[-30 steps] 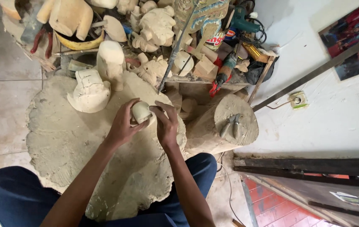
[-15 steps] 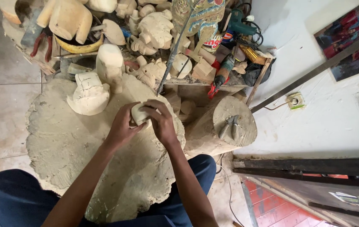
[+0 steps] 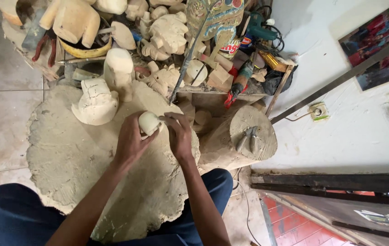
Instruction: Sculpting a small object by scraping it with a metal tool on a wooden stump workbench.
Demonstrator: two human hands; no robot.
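Over the dusty round mat (image 3: 67,159), the left hand (image 3: 130,141) cups a small pale wooden piece (image 3: 149,122) while the right hand (image 3: 179,136) pinches its edge, with a red-and-white can (image 3: 231,45) among carvings behind and a colourful poster (image 3: 377,50) on the white wall at right.

The scene was lit by soft, even daylight, bright enough to show detail throughout. The white plastered wall (image 3: 340,136) on the right was the brightest area, nearly washed out but without hard glare. Shadows were faint and diffuse, pooling under the cluttered pile of pale carved wooden pieces (image 3: 167,32) at the top. Straight lines bowed near the edges from wide-angle distortion. Focus was fairly sharp, with slight softness overall.
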